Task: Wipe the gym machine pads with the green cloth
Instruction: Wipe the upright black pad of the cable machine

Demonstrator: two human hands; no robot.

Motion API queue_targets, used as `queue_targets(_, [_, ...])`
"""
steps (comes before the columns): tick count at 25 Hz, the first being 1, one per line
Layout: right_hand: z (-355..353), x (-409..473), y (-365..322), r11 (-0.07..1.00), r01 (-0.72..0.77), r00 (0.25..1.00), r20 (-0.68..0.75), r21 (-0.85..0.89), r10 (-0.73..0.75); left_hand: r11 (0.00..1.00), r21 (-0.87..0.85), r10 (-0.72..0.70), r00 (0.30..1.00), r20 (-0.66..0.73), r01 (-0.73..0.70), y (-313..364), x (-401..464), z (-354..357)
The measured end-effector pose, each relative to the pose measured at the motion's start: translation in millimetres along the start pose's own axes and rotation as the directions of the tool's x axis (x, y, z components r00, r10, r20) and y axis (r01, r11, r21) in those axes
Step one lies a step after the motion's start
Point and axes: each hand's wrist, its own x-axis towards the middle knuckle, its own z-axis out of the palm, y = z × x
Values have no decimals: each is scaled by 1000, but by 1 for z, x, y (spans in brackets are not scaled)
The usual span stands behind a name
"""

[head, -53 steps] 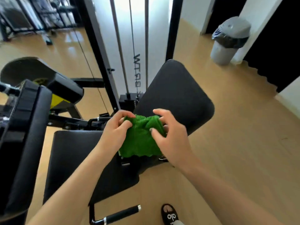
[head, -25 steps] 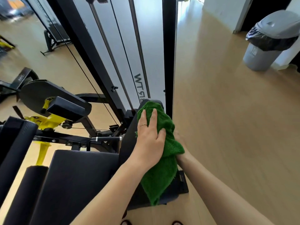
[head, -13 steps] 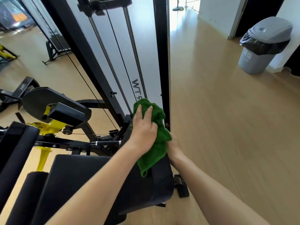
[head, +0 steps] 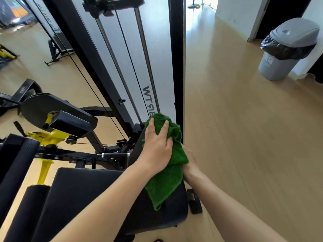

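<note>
The green cloth [head: 167, 179] is draped over the top edge of the black back pad [head: 167, 213] of the gym machine. My left hand [head: 156, 147] lies flat on the cloth, fingers spread, pressing it against the pad's front face near the top. My right hand [head: 189, 165] reaches behind the pad and is mostly hidden by the cloth; whether it grips the cloth or the pad's back cannot be told. The black seat pad [head: 82, 193] lies below to the left. A black roller pad [head: 22, 212] sits at the lower left.
The machine's black upright frame [head: 176, 67] with cables and guide rods rises just behind the pad. A yellow and black lever arm [head: 57, 123] stands at the left. A grey bin [head: 286, 49] with a black liner is at the far right on the wooden floor [head: 244, 137].
Two seconds ago both hands bunched the cloth in front of the pad. Since then the left hand has pressed it onto the pad's top and shifted it slightly; the right hand went behind.
</note>
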Motion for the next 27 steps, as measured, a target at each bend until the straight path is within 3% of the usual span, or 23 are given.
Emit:
queue_targets(6, [4, 22, 10, 998, -33, 995, -94, -53, 28, 976, 215, -37, 999, 33, 29, 6, 79, -20])
queue_targets(11, [4, 23, 15, 958, 23, 995, -84, -287, -50, 991, 113, -80, 996, 24, 77, 6, 86, -23])
queue_targets(17, [-1, 7, 20, 968, 82, 993, -64, -236, -100, 989, -144, -59, 994, -95, 45, 5, -18, 0])
queue_targets(20, [-5, 3, 20, 914, 128, 990, -10, -386, -143, 973, -222, -98, 987, -129, 67, 6, -96, 24])
queue_targets(23, [-6, 1, 19, 904, 149, 986, -9, -401, -166, 973, -225, -99, 964, -248, 42, 9, -165, 51])
queue_targets(27, [-7, 1, 20, 873, 172, 982, 12, -457, -187, 988, -141, -111, 921, -374, 61, 14, -175, 67])
